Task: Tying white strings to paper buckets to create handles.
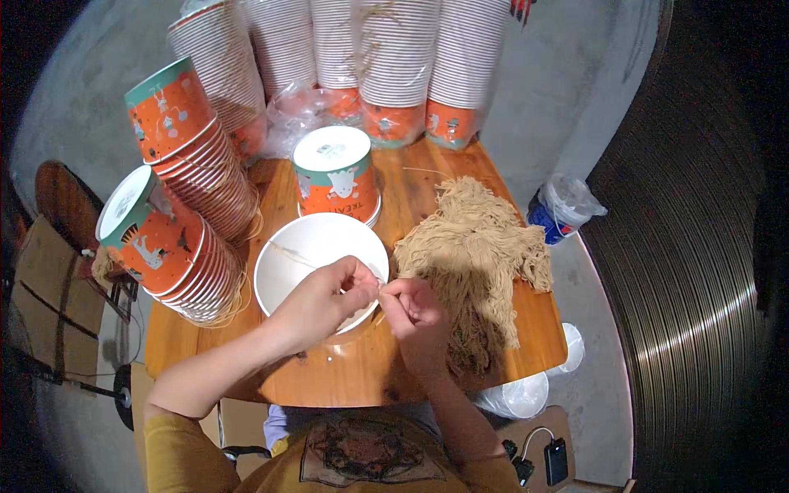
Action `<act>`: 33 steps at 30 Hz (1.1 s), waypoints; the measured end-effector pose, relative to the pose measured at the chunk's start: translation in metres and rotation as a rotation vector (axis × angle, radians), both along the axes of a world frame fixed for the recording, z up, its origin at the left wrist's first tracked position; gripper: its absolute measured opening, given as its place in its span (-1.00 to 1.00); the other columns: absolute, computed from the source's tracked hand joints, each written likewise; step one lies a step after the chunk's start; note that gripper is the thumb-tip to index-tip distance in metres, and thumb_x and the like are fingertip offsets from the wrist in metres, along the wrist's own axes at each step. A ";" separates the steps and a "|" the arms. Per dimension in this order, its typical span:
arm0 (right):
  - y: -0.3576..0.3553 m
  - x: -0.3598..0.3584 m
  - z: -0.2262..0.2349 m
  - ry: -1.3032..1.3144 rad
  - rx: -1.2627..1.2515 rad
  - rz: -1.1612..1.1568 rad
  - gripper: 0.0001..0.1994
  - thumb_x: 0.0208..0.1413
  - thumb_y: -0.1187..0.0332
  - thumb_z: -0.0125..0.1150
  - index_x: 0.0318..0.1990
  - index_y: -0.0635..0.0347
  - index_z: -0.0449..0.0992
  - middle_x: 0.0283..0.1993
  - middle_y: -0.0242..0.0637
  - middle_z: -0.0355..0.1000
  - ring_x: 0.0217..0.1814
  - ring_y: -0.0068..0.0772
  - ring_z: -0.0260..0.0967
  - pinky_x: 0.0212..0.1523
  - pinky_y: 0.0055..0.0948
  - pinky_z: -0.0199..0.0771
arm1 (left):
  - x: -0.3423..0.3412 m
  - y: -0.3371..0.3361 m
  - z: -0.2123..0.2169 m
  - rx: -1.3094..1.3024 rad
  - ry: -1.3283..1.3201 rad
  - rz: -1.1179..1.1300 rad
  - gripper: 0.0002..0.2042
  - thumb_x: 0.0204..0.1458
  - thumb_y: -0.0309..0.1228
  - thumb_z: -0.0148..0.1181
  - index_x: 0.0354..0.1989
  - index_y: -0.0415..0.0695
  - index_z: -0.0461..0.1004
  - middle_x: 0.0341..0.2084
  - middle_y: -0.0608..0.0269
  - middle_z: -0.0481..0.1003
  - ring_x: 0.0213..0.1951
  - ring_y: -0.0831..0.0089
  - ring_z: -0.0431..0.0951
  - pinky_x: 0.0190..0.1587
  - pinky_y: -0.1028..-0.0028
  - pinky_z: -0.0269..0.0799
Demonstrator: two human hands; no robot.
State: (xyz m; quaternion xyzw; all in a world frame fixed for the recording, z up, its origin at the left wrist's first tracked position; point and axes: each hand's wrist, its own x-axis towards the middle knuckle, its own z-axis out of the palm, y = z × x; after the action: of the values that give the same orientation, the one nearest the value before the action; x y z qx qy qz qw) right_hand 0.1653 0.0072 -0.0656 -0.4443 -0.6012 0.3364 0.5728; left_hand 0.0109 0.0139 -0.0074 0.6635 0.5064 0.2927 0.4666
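Note:
A white-lined paper bucket [283, 283] stands with its mouth toward me near the middle of the wooden table. Over its right rim, my left hand [325, 300] pinches a thin tan cord [293, 254], part of which shows against the white inside. My right hand [417, 316] is closed in a pinch just beside the left, at the same spot on the rim. The fingertips nearly meet and cover the cord between them. To the right of my right hand lies a large heap of tan cords [468, 238], its near end in shadow.
Behind the bucket, an orange and green bucket [337, 182] stands upside down. Two leaning stacks of corded buckets [185, 255] rise at the left. Tall plastic-wrapped bucket stacks [399, 57] line the back. A blue pail [552, 220] stands beyond the table's right edge.

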 end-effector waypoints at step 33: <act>0.022 0.006 -0.007 0.110 0.058 0.168 -0.93 0.15 0.54 0.04 -0.23 0.19 0.40 -0.53 -0.64 0.12 -0.52 -0.82 -0.01 -0.51 -0.73 -0.02 | -0.014 0.019 0.001 -0.555 -0.668 0.026 -0.95 0.00 -0.59 -0.01 -0.36 -0.20 0.34 -0.42 0.27 0.47 -0.45 0.64 0.45 -0.39 0.71 0.39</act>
State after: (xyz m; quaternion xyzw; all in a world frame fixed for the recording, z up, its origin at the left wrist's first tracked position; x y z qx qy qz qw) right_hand 0.1708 0.0294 -0.0721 -0.3564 -0.6135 0.3894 0.5874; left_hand -0.0030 0.0332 -0.0069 0.3753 0.3955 0.3498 0.7618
